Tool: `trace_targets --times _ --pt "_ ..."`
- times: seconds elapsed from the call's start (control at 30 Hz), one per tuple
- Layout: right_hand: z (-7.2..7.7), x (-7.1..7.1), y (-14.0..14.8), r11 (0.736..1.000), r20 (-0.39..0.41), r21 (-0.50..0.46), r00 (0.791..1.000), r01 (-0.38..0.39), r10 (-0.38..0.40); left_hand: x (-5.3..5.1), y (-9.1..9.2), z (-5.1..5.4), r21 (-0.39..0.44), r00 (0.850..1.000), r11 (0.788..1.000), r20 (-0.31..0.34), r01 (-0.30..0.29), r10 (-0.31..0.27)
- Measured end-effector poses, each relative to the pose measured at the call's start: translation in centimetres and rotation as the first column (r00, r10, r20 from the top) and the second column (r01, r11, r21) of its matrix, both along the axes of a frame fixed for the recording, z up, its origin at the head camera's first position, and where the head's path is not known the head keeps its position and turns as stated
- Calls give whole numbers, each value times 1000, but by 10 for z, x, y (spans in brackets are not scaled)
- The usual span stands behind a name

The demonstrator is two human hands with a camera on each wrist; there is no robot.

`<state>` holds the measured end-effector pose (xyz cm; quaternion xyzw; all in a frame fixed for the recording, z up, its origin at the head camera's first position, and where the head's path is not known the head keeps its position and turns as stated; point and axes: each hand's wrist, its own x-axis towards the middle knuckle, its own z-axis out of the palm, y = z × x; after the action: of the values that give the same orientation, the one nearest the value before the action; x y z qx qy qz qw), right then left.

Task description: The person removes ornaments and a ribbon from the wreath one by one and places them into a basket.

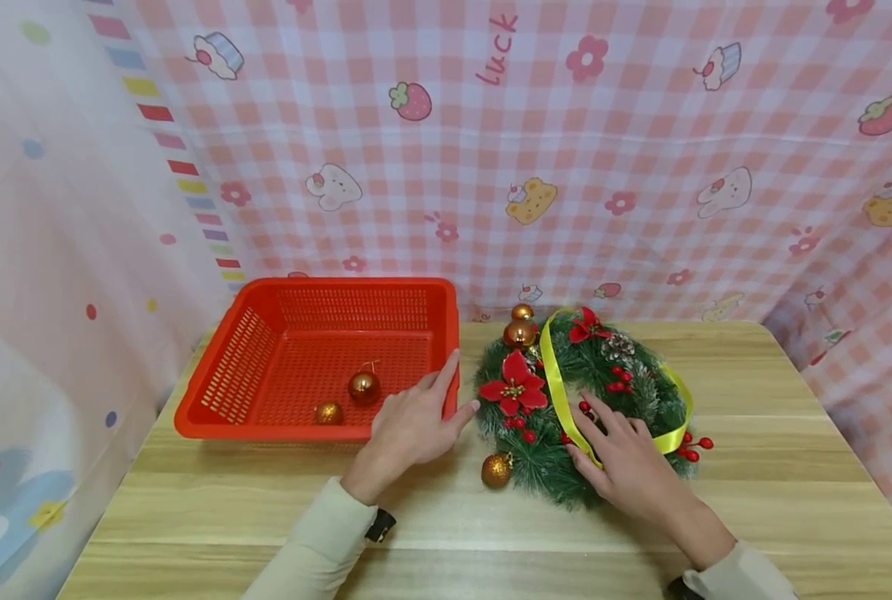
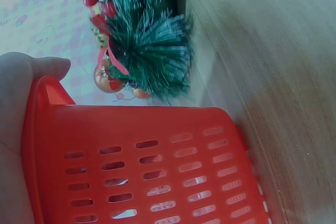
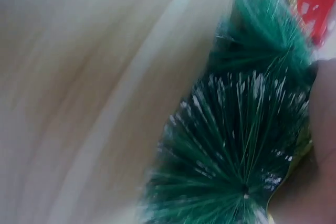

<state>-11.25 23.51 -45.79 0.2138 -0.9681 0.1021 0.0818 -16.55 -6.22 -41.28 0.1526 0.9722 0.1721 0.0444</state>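
My left hand (image 1: 416,425) rests on the right front corner of the red basket (image 1: 273,432), index finger and thumb stretched out. The left wrist view has this hand (image 2: 13,129) along the basket's rim (image 2: 131,124). A green wreath (image 1: 551,475) with red flowers, berries and a pinecone lies right of the basket. Over it loops a yellow ribbon (image 1: 558,387). My right hand (image 1: 633,467) touches the wreath's front part beside the ribbon, fingers loosely extended. In the right wrist view, part of that hand (image 3: 323,182) covers the edge of the wreath (image 3: 226,150); its fingertips are hidden.
Inside the basket lie a shiny copper ball (image 1: 364,387) and a smaller gold ball (image 1: 329,413). A glittery gold ball (image 1: 496,471) sits at the wreath's left front edge. Two more balls (image 1: 519,333) are at its back left. A checked curtain (image 1: 461,167) hangs behind the table (image 1: 476,542).
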Motion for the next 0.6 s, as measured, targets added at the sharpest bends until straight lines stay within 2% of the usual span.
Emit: trace_targets --times 0.2,0.4,0.5,0.6 --pt "3 -2 28 989 -40 92 992 -115 119 0 0 0 1 1000 1000 -4 -4 4" --pt "6 -3 49 974 -155 129 966 -187 206 0 0 0 0 1000 1000 -15 1 -1" --pt "8 0 52 979 -184 99 964 -179 194 0 0 -1 -6 1000 1000 -25 4 -4" --pt "11 6 48 992 -148 3 981 -124 123 0 0 -2 -9 999 1000 -32 3 -3"
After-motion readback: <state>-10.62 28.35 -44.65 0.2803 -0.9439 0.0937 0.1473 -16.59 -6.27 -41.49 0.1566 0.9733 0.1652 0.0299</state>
